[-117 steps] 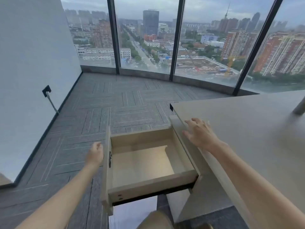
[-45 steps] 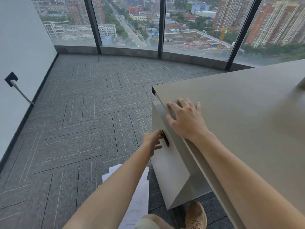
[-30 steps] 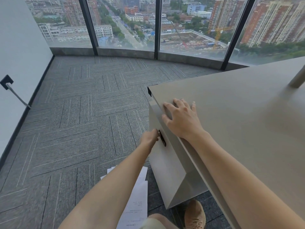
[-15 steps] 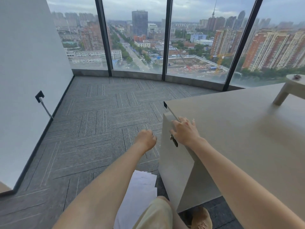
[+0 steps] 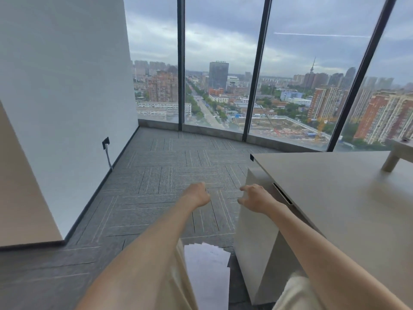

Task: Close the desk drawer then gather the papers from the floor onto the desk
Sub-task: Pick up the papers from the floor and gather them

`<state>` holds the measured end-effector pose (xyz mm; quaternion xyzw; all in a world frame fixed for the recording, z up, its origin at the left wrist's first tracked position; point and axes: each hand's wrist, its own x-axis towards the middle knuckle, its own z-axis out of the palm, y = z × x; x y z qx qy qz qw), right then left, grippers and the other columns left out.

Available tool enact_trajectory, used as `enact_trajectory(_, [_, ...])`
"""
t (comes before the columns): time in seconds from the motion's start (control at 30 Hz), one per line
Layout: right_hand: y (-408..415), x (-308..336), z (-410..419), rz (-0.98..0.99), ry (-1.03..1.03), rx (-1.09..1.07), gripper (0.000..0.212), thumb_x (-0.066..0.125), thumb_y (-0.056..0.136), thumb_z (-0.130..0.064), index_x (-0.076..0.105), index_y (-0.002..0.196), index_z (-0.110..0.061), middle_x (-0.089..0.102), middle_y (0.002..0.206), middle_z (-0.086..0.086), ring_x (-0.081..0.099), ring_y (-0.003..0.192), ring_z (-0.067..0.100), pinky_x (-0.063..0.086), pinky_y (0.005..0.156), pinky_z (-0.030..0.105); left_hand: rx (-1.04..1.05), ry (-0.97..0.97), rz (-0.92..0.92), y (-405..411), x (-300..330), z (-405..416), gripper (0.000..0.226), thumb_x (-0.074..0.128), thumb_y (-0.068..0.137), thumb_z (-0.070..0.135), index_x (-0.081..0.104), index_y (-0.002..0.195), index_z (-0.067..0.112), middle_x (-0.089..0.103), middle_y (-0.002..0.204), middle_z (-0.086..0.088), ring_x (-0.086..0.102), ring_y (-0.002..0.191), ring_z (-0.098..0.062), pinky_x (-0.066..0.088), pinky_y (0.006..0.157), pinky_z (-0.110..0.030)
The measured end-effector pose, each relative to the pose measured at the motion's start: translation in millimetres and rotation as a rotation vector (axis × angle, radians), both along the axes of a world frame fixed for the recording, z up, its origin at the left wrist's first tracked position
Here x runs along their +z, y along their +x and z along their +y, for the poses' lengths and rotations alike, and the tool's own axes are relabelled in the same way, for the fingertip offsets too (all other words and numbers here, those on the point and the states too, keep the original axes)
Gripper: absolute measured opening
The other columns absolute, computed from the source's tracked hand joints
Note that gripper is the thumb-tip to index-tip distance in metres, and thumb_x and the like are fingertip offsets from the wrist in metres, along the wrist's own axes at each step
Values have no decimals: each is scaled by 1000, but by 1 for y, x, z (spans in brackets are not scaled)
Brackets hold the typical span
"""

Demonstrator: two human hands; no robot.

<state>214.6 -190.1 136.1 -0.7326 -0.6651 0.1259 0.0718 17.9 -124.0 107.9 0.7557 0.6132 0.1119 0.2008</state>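
Note:
The beige desk (image 5: 330, 198) fills the right side, and its drawer (image 5: 257, 220) sits pushed in flush, dark handle (image 5: 282, 193) showing under the top edge. Papers (image 5: 207, 271) lie on the grey carpet just left of the desk, between my legs, looking dark and glossy. My left hand (image 5: 197, 193) hovers over the floor with fingers curled and nothing in it. My right hand (image 5: 252, 195) hangs in front of the drawer face, fingers apart, holding nothing and touching nothing.
A white wall (image 5: 67, 86) with a black socket and cable (image 5: 106, 144) runs along the left. Tall windows (image 5: 219, 63) close off the far side. A low stand's leg (image 5: 391, 162) rests on the desk's far right. A beige panel (image 5: 20, 186) juts in at left.
The drawer was pushed shut by my left hand. Since half a second ago my right hand came off the desk edge and both hands hang free; the view has tilted upward.

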Motion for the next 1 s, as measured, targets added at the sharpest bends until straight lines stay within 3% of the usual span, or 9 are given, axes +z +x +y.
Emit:
enact_trajectory(0.2, [-25, -26, 9, 9, -92, 69, 59, 55, 94, -35, 43, 147, -11, 47, 148, 17, 42, 137, 33, 37, 107, 41, 92, -71, -88, -41, -25, -18, 27, 48, 90, 19, 53, 114, 8, 56, 110, -10, 57, 101, -26, 48, 90, -38])
enact_trajectory(0.33, [-40, -56, 37, 15, -171, 135, 61, 56, 95, -35, 41, 147, -9, 45, 151, 15, 43, 137, 33, 38, 110, 42, 182, -127, -105, -62, -50, -14, 39, 51, 91, 21, 49, 126, 4, 52, 114, -10, 53, 104, -25, 42, 85, -32])
enact_trajectory(0.47, [-50, -96, 79, 20, -257, 196, 62, 56, 96, -36, 38, 149, -8, 43, 153, 13, 42, 139, 31, 37, 110, 39, 243, -196, -84, -75, -81, 8, 31, 50, 91, 20, 51, 119, 6, 49, 106, -7, 47, 92, -21, 40, 79, -31])
enact_trajectory(0.57, [-55, -134, 115, 35, -307, 229, 61, 57, 96, -33, 39, 148, -7, 44, 153, 13, 42, 140, 30, 36, 112, 38, 282, -255, -65, -79, -111, 36, 37, 51, 90, 21, 51, 123, 5, 56, 121, -12, 49, 96, -23, 45, 85, -35])
enact_trajectory(0.7, [-58, -195, 158, 77, -443, 226, 59, 56, 95, -27, 40, 148, -7, 44, 152, 12, 44, 137, 30, 39, 108, 38, 318, -366, -39, -76, -167, 71, 30, 50, 90, 21, 51, 117, 8, 57, 120, -12, 47, 94, -22, 42, 80, -32])
enact_trajectory(0.9, [-43, -303, 207, 143, -611, 147, 59, 55, 94, -26, 39, 148, -7, 47, 150, 11, 48, 131, 31, 45, 92, 36, 354, -576, -18, -68, -269, 118, 36, 50, 91, 21, 45, 124, 8, 53, 114, -10, 48, 91, -22, 43, 73, -32])
enact_trajectory(1.0, [-31, -361, 226, 179, -694, 93, 59, 55, 94, -27, 40, 147, -6, 46, 151, 13, 47, 134, 31, 43, 100, 36, 340, -655, -7, -58, -324, 142, 34, 48, 89, 22, 43, 122, 12, 54, 119, -10, 55, 97, -27, 47, 74, -34])
